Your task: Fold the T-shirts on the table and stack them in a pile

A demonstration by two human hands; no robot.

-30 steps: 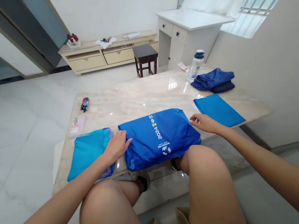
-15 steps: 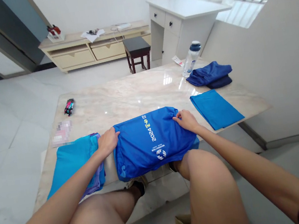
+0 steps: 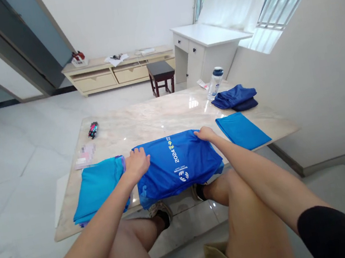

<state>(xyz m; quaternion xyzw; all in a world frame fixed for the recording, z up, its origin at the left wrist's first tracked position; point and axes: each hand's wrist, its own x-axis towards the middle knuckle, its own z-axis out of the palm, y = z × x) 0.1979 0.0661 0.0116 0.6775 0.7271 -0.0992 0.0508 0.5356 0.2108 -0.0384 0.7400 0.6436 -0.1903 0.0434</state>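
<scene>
We list: one printed blue cloth (image 3: 178,165), overhanging the near edge of the table (image 3: 145,122); one turquoise stack (image 3: 98,186), left of it; our left hand (image 3: 137,163), fingers curled on the cloth's left side, grip we cannot tell; our right hand (image 3: 205,134), pinching its far right corner; one bottle (image 3: 215,83), beyond.

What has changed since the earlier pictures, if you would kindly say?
The right hand has moved left, from beside the right side of the blue printed fabric onto its far right corner; whether it grips there is unclear. The left hand stays at the far left corner; the bottle has not moved.
</scene>
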